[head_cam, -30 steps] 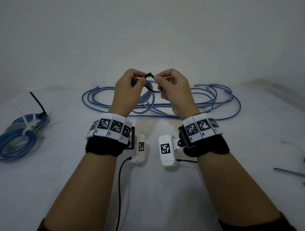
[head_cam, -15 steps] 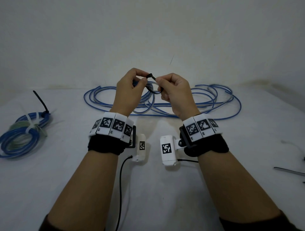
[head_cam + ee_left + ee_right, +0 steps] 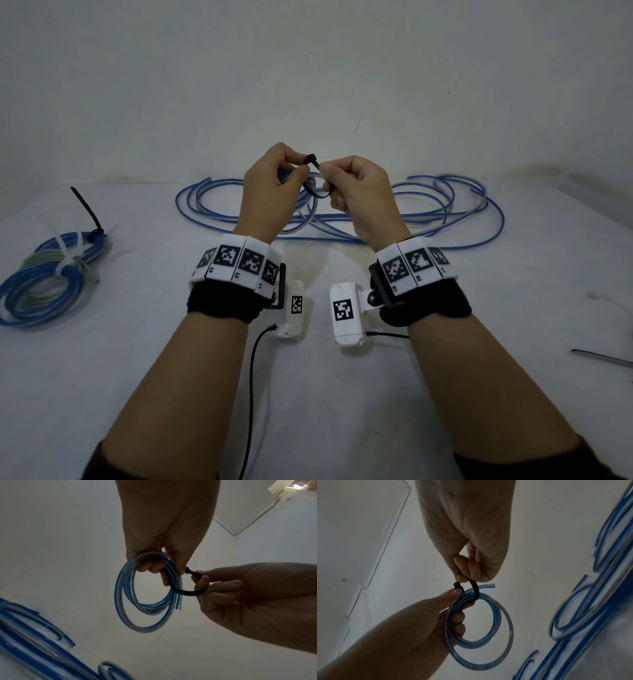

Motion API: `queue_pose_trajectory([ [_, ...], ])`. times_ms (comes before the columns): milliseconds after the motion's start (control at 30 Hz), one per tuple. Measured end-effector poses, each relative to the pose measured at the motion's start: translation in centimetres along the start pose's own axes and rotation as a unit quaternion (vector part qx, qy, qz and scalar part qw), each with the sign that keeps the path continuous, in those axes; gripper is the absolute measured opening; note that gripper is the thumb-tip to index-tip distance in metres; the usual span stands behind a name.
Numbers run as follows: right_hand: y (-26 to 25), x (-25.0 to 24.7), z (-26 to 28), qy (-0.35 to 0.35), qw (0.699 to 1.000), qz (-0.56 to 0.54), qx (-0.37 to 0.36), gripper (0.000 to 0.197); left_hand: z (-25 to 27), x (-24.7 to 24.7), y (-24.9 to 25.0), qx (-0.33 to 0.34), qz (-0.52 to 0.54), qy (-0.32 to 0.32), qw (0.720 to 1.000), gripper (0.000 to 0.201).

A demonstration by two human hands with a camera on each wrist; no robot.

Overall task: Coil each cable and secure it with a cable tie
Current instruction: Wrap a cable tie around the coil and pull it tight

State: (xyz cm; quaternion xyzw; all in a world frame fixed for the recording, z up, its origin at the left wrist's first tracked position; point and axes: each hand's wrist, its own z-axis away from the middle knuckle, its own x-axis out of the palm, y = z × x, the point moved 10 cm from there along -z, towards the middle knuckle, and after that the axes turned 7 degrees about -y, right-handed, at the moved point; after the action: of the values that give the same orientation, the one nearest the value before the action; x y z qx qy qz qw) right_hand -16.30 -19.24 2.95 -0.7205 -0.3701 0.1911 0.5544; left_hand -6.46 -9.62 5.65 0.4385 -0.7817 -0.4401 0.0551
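Observation:
My left hand (image 3: 274,186) grips a small coil of blue and clear cable (image 3: 147,601) above the table, fingers curled through its top; the coil (image 3: 479,626) hangs below. A black cable tie (image 3: 187,591) loops round the coil's strands. Its head (image 3: 311,158) sits at my left thumb tip. My right hand (image 3: 356,192) pinches the tie's strap (image 3: 475,586) close to the head, the other fingers curled in.
Long loose blue cables (image 3: 445,212) sprawl on the white table (image 3: 342,394) behind my hands. A tied blue coil (image 3: 51,284) with a black tie tail lies at the left. Loose cable ties (image 3: 603,356) lie at the right edge.
Both hands have kept their hold and shifted slightly. The tie's head now sits a little higher between my thumbs.

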Motion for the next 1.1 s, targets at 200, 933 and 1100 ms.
queue_pose_trajectory([
  [200, 0.2, -0.5, -0.2, 0.013, 1.000, -0.009, -0.001, 0.009, -0.2, 0.7, 0.1, 0.023, -0.047, -0.024, 0.998, 0.005],
  [933, 0.9, -3.2, -2.9, 0.043, 0.991, 0.052, 0.116, 0.017, 0.3, 3.3, 1.2, 0.036, -0.060, -0.167, 0.984, 0.011],
  [1100, 1.7, -2.4, -2.9, 0.037, 0.989, 0.038, 0.137, 0.017, 0.2, 3.0, 0.2, 0.009, -0.030, -0.155, 0.987, 0.012],
])
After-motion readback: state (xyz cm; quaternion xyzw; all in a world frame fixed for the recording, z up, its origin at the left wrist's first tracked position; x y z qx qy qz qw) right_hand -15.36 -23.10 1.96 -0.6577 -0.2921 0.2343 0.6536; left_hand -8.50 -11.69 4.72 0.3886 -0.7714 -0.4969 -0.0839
